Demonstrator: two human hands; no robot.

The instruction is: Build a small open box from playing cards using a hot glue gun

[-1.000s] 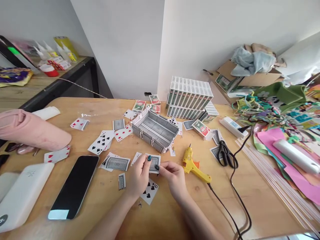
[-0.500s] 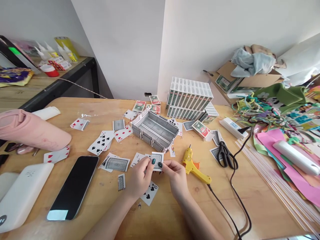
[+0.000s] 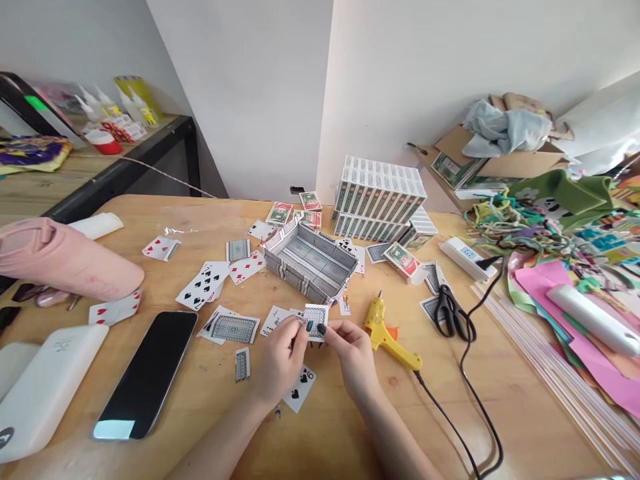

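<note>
Between my two hands is a small playing card piece, its patterned grey back facing up. The thumb and fingers of my left hand pinch its left side, and my right hand pinches the right side. Just beyond the hands sits an open box made of playing cards, grey backs showing. Under my left hand lies a six of spades, partly covered. A yellow hot glue gun rests on the table close to my right hand.
Black scissors and a power strip lie to the right, with cables running forward. Stacked card packs stand at the back. On the left are a phone, a white power bank and a pink bottle.
Both hands keep their pinch on the playing card piece, which has hardly moved. The whole view has shifted very slightly.
</note>
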